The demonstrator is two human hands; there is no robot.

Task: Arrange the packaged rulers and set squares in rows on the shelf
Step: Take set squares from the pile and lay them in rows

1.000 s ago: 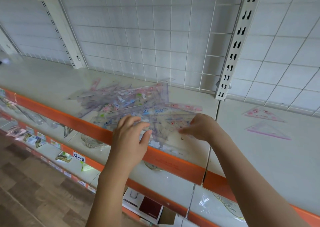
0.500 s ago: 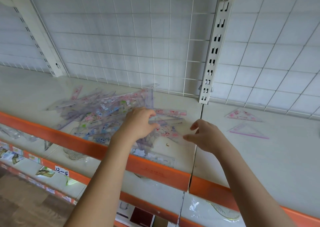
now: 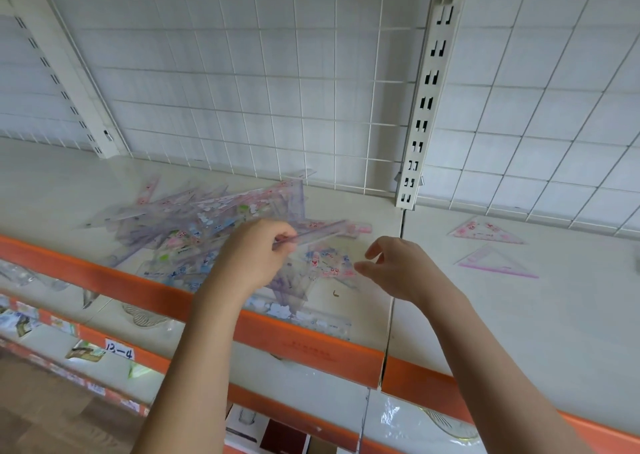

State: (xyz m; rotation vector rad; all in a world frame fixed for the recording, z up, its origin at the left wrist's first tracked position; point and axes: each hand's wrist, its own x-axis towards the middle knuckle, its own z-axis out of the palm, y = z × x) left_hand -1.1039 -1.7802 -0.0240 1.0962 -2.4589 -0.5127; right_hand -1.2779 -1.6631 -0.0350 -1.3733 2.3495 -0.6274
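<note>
Left hand (image 3: 258,251): we pinch end of clear pink-printed plastic ruler (image 3: 325,229), on top of jumbled ruler heap (image 3: 207,232) on white shelf (image 3: 571,315). Long axis runs rightward. Right hand (image 3: 394,266): fingers loose, empty, nearer ruler's free end.

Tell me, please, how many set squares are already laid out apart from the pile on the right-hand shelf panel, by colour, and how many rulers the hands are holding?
Pink-printed set square, nearer the wire grid: 1
Purple-edged set square, nearer the shelf front: 1
Ruler pinched by the left hand: 1
Ruler in the right hand: 0
Total: 3
The pile overlaps too much to count.
</note>
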